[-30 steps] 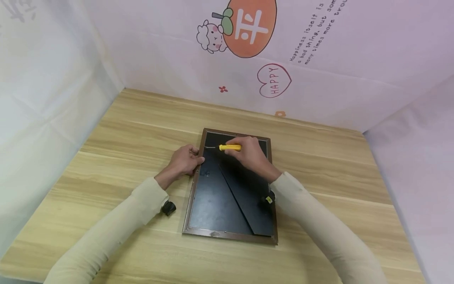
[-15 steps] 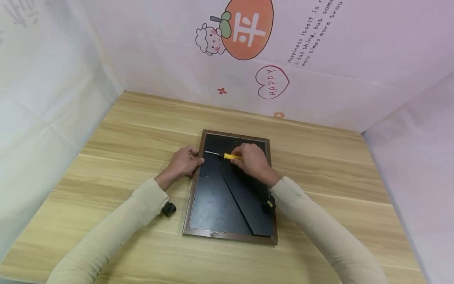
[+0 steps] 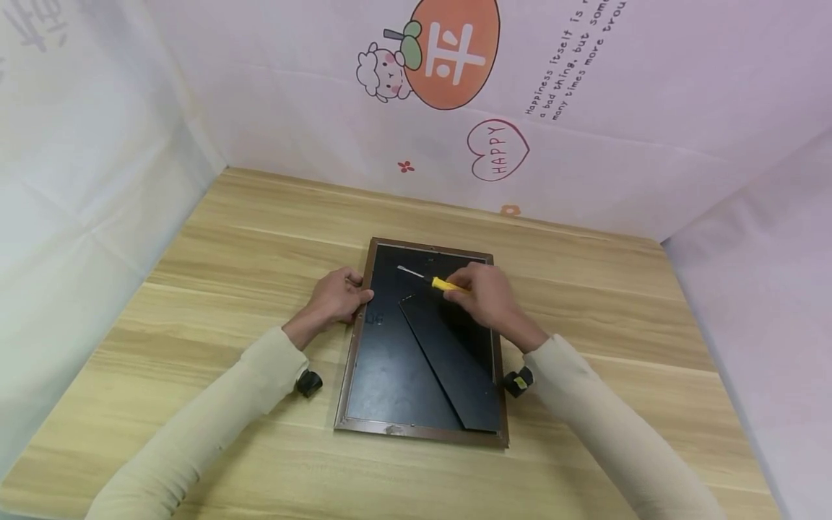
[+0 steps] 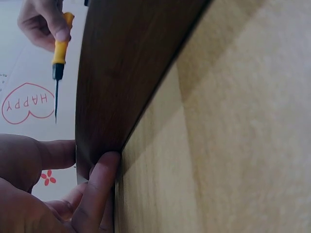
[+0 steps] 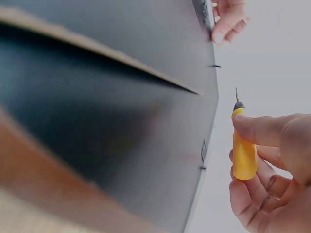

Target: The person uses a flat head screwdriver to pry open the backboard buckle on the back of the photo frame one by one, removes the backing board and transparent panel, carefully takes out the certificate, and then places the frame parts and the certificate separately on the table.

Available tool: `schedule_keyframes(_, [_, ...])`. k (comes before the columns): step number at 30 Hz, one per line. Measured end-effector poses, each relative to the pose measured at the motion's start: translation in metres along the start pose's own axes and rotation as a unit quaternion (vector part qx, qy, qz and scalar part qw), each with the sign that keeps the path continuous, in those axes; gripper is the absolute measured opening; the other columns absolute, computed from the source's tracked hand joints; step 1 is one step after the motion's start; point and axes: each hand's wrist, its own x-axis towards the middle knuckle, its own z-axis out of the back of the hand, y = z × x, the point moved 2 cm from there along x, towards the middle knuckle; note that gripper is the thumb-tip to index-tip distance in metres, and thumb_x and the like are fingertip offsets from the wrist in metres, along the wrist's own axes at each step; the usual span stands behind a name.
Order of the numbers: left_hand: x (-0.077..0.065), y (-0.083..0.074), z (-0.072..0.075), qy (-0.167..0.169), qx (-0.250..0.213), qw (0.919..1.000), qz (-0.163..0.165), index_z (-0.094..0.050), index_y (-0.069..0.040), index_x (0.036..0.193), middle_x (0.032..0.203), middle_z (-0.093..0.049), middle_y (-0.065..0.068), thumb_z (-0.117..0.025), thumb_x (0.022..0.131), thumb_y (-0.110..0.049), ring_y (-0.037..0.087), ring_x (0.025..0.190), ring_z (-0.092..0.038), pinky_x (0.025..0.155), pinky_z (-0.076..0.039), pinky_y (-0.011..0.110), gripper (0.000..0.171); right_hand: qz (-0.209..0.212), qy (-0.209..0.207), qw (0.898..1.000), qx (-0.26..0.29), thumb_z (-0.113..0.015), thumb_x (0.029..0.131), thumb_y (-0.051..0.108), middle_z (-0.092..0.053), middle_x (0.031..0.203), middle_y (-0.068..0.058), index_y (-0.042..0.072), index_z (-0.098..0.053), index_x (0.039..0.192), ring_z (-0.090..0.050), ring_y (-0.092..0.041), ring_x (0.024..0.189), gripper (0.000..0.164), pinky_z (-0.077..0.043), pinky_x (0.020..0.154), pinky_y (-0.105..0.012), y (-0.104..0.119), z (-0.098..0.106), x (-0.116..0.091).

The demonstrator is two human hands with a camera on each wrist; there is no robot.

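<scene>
The right hand [image 3: 487, 295] pinches the yellow screwdriver [image 3: 448, 284], shaft angling left and away, tip hanging clear above the picture frame [image 3: 403, 375]; the left hand [image 3: 334, 295] grips its left edge, long axis running away across the bench [image 3: 227, 289].

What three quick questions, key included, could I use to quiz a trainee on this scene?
1. Multiple choice: the right grip holds a screwdriver. What colour is its handle? A) red; B) yellow; C) blue.
2. True or false: the left grip touches the brown frame at its edge.
3. Fill the gap: the printed heart reads "____".

Key: 1 B; 2 true; 3 HAPPY.
</scene>
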Motion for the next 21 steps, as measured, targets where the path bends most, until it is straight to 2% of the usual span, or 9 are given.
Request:
schedule_keyframes(5, [0.0,0.0,-0.001,0.002,0.0,1.0,0.002,-0.051,-0.005,0.131,0.114,-0.063,0.015,-0.064,0.097,-0.021,0.016,0.072,-0.064,0.059,-0.057,0.026,0.04,-0.027,-0.03,0.999,0.001,-0.076,0.087,0.025,-0.074,0.096,-0.012,0.005,-0.077,0.101,-0.068,-0.024,0.081,0.024,-0.057,0.068,-0.038,-0.019,0.013,-0.013])
schedule_keyframes(12, [0.0,-0.001,0.0,0.002,0.003,1.0,0.004,-0.051,-0.005,0.131,0.114,-0.063,0.015,-0.064,0.097,-0.021,0.016,0.072,-0.064,0.06,-0.057,0.026,0.04,-0.071,-0.071,0.995,0.01,-0.077,0.086,0.024,-0.074,0.098,-0.017,0.002,-0.076,0.1,-0.069,-0.028,0.078,0.026,-0.054,0.056,-0.031,-0.049,0.03,-0.033])
schedule_keyframes(18, [0.001,0.0,0.001,0.003,0.004,1.0,0.002,-0.052,-0.005,0.13,0.113,-0.063,0.014,-0.064,0.097,-0.021,0.016,0.071,-0.063,0.059,-0.057,0.026,0.039,-0.115,-0.073,0.991,-0.001,-0.076,0.087,0.025,-0.073,0.093,-0.017,0.002,-0.074,0.098,-0.068,-0.03,0.082,0.026,-0.051,0.062,-0.034,-0.075,0.039,-0.053])
schedule_keyframes(21, [0.0,0.0,0.0,0.002,0.007,1.0,0.001,-0.052,-0.005,0.13,0.112,-0.064,0.014,-0.064,0.096,-0.021,0.015,0.072,-0.063,0.059,-0.057,0.026,0.039,-0.136,-0.065,0.988,-0.006,-0.073,0.089,0.027,-0.073,0.092,-0.017,0.001,-0.072,0.098,-0.067,-0.031,0.083,0.027,-0.048,0.061,-0.031,-0.089,0.038,-0.063])
